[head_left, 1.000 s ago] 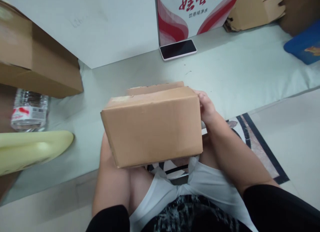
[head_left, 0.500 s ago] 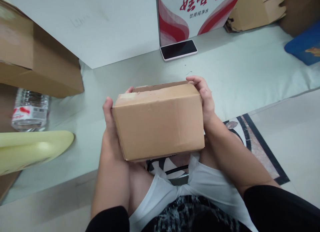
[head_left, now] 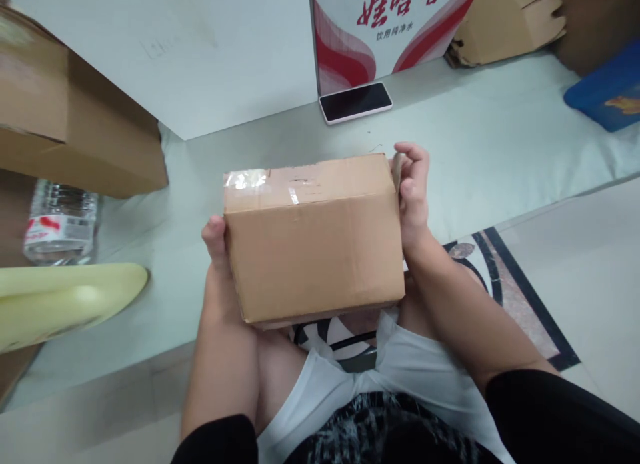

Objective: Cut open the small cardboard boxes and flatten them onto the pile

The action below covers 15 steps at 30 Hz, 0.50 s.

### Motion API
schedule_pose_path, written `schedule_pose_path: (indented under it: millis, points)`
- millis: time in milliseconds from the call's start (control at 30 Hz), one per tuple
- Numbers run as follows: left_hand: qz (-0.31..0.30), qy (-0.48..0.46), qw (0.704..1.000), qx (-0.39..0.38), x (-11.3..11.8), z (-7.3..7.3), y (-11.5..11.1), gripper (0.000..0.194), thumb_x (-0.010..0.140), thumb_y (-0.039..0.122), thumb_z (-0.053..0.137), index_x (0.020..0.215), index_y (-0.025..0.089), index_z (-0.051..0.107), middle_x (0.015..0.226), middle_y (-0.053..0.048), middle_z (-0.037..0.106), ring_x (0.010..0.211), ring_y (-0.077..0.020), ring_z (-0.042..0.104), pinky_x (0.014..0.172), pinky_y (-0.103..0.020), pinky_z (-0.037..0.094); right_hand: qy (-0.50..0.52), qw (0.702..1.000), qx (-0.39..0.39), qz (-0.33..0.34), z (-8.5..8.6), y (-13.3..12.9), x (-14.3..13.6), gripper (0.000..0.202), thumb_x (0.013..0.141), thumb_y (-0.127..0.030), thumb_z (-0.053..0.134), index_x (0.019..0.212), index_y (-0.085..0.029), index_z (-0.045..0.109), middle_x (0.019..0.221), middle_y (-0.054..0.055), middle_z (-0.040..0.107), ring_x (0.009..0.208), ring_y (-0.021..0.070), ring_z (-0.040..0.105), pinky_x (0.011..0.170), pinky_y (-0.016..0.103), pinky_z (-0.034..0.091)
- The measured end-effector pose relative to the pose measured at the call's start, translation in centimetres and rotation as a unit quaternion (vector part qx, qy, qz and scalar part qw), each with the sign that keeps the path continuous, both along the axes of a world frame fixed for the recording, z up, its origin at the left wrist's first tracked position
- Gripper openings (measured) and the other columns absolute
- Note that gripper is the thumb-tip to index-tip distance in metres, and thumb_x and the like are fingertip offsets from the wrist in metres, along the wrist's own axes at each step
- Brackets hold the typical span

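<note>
Cardboard box (head_left: 315,251) sits between both hands' fingers (head_left: 412,184); slightly tilted.

The small box (head_left: 315,251) is matt brown cardboard — smooth-sided, with glossy clear tape on its flap. The phone (head_left: 356,103) has a glossy black screen; the bottle (head_left: 63,224) is clear, ribbed plastic — shiny throughout.

Soft, cool, fairly even light across the carton (head_left: 315,257) here, and 1 white glare flashes off the tape (head_left: 246,179) on its top! Left of the carton, a paler sheen on the yellow object (head_left: 75,303), the bottle (head_left: 60,227) looking smeary. Below-left, dim shadow greys the floor (head_left: 125,391); far from the carton, shapes stretch.
</note>
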State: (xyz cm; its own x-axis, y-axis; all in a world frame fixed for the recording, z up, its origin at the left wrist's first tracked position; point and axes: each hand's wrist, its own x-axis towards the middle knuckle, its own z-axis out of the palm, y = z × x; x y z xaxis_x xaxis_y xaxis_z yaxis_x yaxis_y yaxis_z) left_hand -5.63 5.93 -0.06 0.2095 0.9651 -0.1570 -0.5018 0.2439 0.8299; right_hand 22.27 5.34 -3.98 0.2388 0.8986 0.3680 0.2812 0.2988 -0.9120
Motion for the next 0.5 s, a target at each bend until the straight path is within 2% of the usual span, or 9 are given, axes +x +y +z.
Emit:
schedule_pose_path:
  millis: [67, 133, 300, 400, 500]
  points:
    - [-0.012, 0.016, 1.000, 0.021, -0.3, 0.1, 0.2, 0.077, 0.066, 0.072, 0.081, 0.127, 0.026, 0.073, 0.135, -0.008, 0.074, 0.139, -0.0437, 0.060, 0.111, -0.056, 0.057, -0.015, 0.998, 0.031, -0.054, -0.7, 0.3, 0.4, 0.059, 0.099, -0.070, 0.035, 0.146, -0.036, 0.041, 0.120, 0.009, 0.057, 0.119, 0.0300, 0.061, 0.108, 0.058, 0.052]
    - [-0.032, 0.029, 0.999, 0.018, -0.5, 0.5, 0.2, 0.076, 0.067, 0.066, 0.083, 0.131, 0.027, 0.072, 0.141, -0.007, 0.071, 0.139, -0.0434, 0.060, 0.113, -0.057, 0.055, -0.011, 0.996, 0.053, -0.071, -1.1, 0.6, 0.8, 0.052, 0.099, -0.064, 0.039, 0.144, -0.037, 0.042, 0.117, 0.008, 0.056, 0.116, 0.0286, 0.060, 0.106, 0.057, 0.051]
    - [-0.094, 0.063, 0.993, -0.036, -0.9, 1.2, 0.1, 0.084, 0.067, 0.063, 0.083, 0.143, 0.031, 0.065, 0.150, -0.008, 0.065, 0.139, -0.0455, 0.058, 0.112, -0.064, 0.051, 0.049, 0.998, 0.039, -0.032, -1.4, 1.0, 0.9, 0.043, 0.098, -0.061, 0.042, 0.133, -0.035, 0.047, 0.104, 0.004, 0.056, 0.095, 0.0221, 0.059, 0.097, 0.050, 0.055]
    - [-0.089, 0.068, 0.993, -0.032, -0.8, 1.4, -0.1, 0.087, 0.065, 0.061, 0.084, 0.143, 0.029, 0.064, 0.149, -0.009, 0.066, 0.140, -0.0462, 0.058, 0.113, -0.065, 0.051, 0.071, 0.997, 0.026, -0.029, -1.0, 1.0, 0.6, 0.045, 0.095, -0.064, 0.044, 0.129, -0.034, 0.047, 0.101, 0.004, 0.054, 0.095, 0.0222, 0.059, 0.096, 0.048, 0.054]
    - [-0.052, 0.052, 0.996, -0.052, -0.6, 1.5, -0.8, 0.078, 0.067, 0.061, 0.082, 0.135, 0.026, 0.069, 0.140, -0.010, 0.071, 0.139, -0.0467, 0.059, 0.110, -0.063, 0.055, 0.075, 0.996, 0.017, -0.042, -0.4, 0.7, 0.3, 0.047, 0.093, -0.064, 0.045, 0.129, -0.033, 0.045, 0.108, 0.005, 0.056, 0.107, 0.0248, 0.061, 0.104, 0.050, 0.052]
